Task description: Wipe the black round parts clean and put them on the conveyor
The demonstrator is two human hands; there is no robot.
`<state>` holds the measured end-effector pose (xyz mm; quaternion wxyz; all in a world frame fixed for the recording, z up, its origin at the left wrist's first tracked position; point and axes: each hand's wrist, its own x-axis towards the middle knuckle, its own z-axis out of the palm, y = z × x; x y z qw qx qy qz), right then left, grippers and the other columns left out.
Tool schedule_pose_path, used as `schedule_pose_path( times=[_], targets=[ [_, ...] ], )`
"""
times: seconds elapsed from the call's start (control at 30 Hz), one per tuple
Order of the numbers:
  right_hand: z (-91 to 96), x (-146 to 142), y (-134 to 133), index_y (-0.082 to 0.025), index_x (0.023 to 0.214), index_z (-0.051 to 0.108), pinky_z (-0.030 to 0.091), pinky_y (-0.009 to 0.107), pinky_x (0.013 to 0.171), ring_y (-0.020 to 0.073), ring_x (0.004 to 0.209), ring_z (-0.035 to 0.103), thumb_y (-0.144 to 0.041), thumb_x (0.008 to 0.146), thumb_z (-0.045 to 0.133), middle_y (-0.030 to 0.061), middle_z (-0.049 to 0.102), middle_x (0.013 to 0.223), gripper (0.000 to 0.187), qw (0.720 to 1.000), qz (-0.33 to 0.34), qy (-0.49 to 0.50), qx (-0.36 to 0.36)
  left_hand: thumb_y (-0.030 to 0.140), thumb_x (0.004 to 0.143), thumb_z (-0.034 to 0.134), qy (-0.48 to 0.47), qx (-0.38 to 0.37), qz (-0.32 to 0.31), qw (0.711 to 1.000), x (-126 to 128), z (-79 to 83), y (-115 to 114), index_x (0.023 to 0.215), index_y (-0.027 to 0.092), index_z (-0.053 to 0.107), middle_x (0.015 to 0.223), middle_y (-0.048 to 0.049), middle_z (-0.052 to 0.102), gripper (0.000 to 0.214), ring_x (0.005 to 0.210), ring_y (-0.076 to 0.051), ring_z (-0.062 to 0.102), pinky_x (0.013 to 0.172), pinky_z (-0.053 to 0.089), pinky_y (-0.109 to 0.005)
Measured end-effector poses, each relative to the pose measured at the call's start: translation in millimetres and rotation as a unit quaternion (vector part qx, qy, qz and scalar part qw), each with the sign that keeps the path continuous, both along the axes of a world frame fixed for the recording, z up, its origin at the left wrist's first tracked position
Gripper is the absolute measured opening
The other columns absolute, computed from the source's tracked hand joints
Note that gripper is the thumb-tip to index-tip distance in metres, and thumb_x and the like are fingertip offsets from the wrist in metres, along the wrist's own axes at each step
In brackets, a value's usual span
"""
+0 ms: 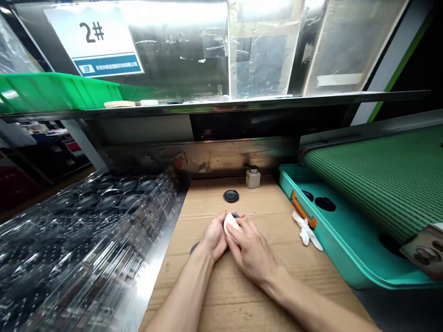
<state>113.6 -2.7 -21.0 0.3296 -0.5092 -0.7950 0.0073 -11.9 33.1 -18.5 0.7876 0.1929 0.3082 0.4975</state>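
Two hands clasp a white pad [230, 224], the fingers of the left hand [215, 237] and right hand [247, 249] closed around it, a dark disc [194, 247] just beneath them on cardboard [221, 299]. A black lid [231, 196] and small bottle [253, 178] sit ahead; a white cloth [305, 233] lies beside a teal tray [346, 258].

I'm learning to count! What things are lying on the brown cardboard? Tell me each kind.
Flat black round discs: 2
Small white bottle with black cap: 1
Crumpled white cloth: 1
Total: 4
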Motion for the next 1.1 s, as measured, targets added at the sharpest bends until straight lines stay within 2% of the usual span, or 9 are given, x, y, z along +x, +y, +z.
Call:
schedule_pose_path(
  times=[0.1, 0.2, 0.3, 0.4, 0.43, 0.53, 0.63, 0.83, 1.1],
  targets=[
    [-0.1, -0.8, -1.9, -0.024, 0.118, 0.062, 0.045, 0.037, 0.084, 0.0242, 0.099, 0.050, -0.030, 0.093, 0.041, 0.0111, 0.058, 0.112, 0.032, 0.999, -0.039, 0.007, -0.009, 0.024, 0.091, 0.044, 0.029, -0.002, 0.013, 0.999, -1.3, -0.6, 0.5, 0.089, 0.011, 0.061, 0.090, -0.0130, 0.069, 0.021, 0.083, -0.022, 0.067, 0.083, 0.053, -0.038],
    [0.6, -3.8, -4.9, -0.027, 0.124, 0.057, 0.044, 0.037, 0.087, 0.0248, 0.104, 0.048, -0.031, 0.093, 0.042, 0.0095, 0.055, 0.119, 0.035, 1.000, 0.012, -0.011, -0.006, 0.024, 0.091, 0.044, 0.027, -0.001, 0.004, 1.000, -4.2, -2.0, 2.6, 0.090, 0.011, 0.062, 0.092, -0.0134, 0.070, 0.022, 0.084, -0.022, 0.067, 0.082, 0.053, -0.038],
    [0.6, -6.4, -6.1, -0.025, 0.119, 0.060, 0.045, 0.036, 0.083, 0.0239, 0.096, 0.050, -0.030, 0.093, 0.041, 0.0107, 0.058, 0.111, 0.032, 0.999, -0.032, -0.001, -0.016, 0.024, 0.090, 0.045, 0.030, 0.012, -0.001, 0.999, -7.0, -4.3, 5.2, 0.090, 0.011, 0.062, 0.091, -0.0125, 0.070, 0.021, 0.084, -0.021, 0.067, 0.082, 0.053, -0.037],
    [-4.6, -3.6, -1.2, -0.027, 0.121, 0.058, 0.044, 0.036, 0.087, 0.0243, 0.104, 0.048, -0.031, 0.091, 0.045, 0.0094, 0.055, 0.120, 0.033, 1.000, 0.024, 0.000, 0.001, 0.023, 0.089, 0.048, 0.031, -0.003, 0.011, 0.999, -6.5, -6.4, 6.5, 0.089, 0.012, 0.062, 0.088, -0.0108, 0.069, 0.018, 0.080, -0.019, 0.067, 0.081, 0.054, -0.035],
    [-7.8, -1.0, 2.5, -0.028, 0.120, 0.058, 0.044, 0.035, 0.086, 0.0237, 0.104, 0.049, -0.031, 0.091, 0.046, 0.0085, 0.055, 0.121, 0.032, 1.000, 0.024, 0.008, 0.003, 0.023, 0.089, 0.048, 0.033, 0.000, 0.020, 0.999, -5.6, -6.9, 6.4, 0.088, 0.012, 0.062, 0.087, -0.0105, 0.069, 0.017, 0.079, -0.018, 0.067, 0.080, 0.054, -0.035],
    [-18.9, 8.7, 17.2, -0.023, 0.121, 0.057, 0.044, 0.036, 0.087, 0.0234, 0.101, 0.051, -0.032, 0.091, 0.046, 0.0099, 0.058, 0.114, 0.033, 0.997, -0.058, 0.050, -0.001, 0.023, 0.088, 0.050, 0.058, 0.036, 0.053, 0.996, -2.4, -8.4, 5.3, 0.090, 0.012, 0.063, 0.087, -0.0109, 0.069, 0.017, 0.078, -0.019, 0.066, 0.077, 0.055, -0.038],
    [-26.9, 12.5, 27.8, -0.020, 0.122, 0.055, 0.043, 0.037, 0.088, 0.0240, 0.102, 0.051, -0.033, 0.092, 0.044, 0.0103, 0.059, 0.112, 0.035, 0.995, -0.074, 0.061, 0.002, 0.025, 0.088, 0.051, 0.067, 0.050, 0.066, 0.994, -1.4, -9.9, 3.6, 0.093, 0.011, 0.063, 0.087, -0.0116, 0.069, 0.018, 0.078, -0.020, 0.066, 0.075, 0.055, -0.040],
    [-27.6, -5.9, 27.5, -0.020, 0.119, 0.055, 0.043, 0.037, 0.086, 0.0232, 0.098, 0.053, -0.031, 0.092, 0.042, 0.0100, 0.060, 0.109, 0.032, 0.997, -0.057, 0.053, 0.006, 0.025, 0.087, 0.054, 0.043, 0.071, 0.066, 0.994, -13.0, -11.0, -0.9, 0.091, 0.012, 0.064, 0.086, -0.0104, 0.069, 0.017, 0.080, -0.019, 0.066, 0.075, 0.053, -0.035],
    [-28.1, -26.9, 21.5, -0.020, 0.116, 0.055, 0.043, 0.036, 0.085, 0.0233, 0.095, 0.055, -0.031, 0.091, 0.043, 0.0096, 0.061, 0.101, 0.030, 0.996, -0.069, 0.053, -0.011, 0.027, 0.085, 0.056, 0.045, 0.063, 0.055, 0.995, -37.0, -8.3, -7.7, 0.091, 0.012, 0.064, 0.086, -0.0105, 0.070, 0.017, 0.081, -0.021, 0.067, 0.074, 0.053, -0.037]
  ],
)
